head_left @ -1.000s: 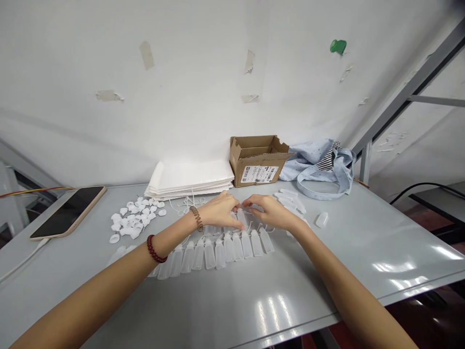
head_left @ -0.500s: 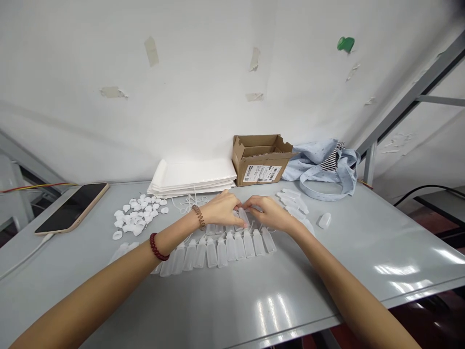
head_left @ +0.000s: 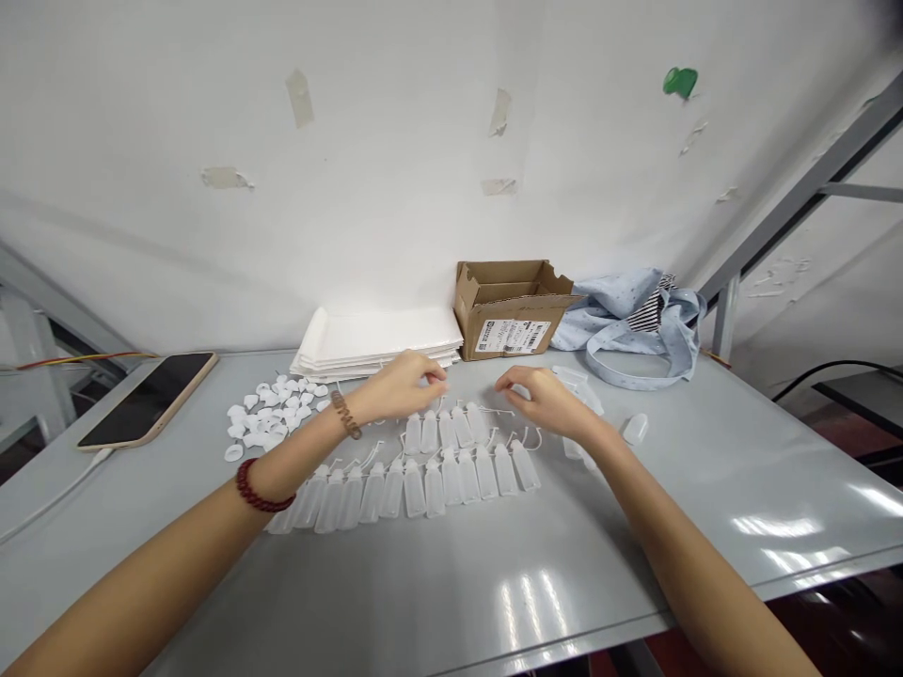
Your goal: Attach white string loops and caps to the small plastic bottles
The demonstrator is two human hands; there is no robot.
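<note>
Two rows of small translucent plastic bottles with thin white strings at their necks lie on the table: a long front row (head_left: 413, 489) and a shorter back row (head_left: 447, 431). My left hand (head_left: 405, 384) hovers behind the back row's left end, thumb and forefinger a little apart, nothing visible in it. To the right of that row is my right hand (head_left: 537, 397), fingers loosely curled and apart, with no object showing. Partly hidden behind it lie loose translucent bottles (head_left: 582, 387). White caps (head_left: 272, 414) are heaped left of my left hand.
A phone (head_left: 148, 400) on a cable lies at the left. White flat packs (head_left: 377, 337), an open cardboard box (head_left: 514, 320) and a light blue cloth bag (head_left: 621, 320) stand along the wall. One single bottle (head_left: 636, 430) lies right on the grey table (head_left: 437, 583).
My hands have come apart: the left went left and back, the right slightly right. The bottle between them is let go and lies at the back row's right end.
</note>
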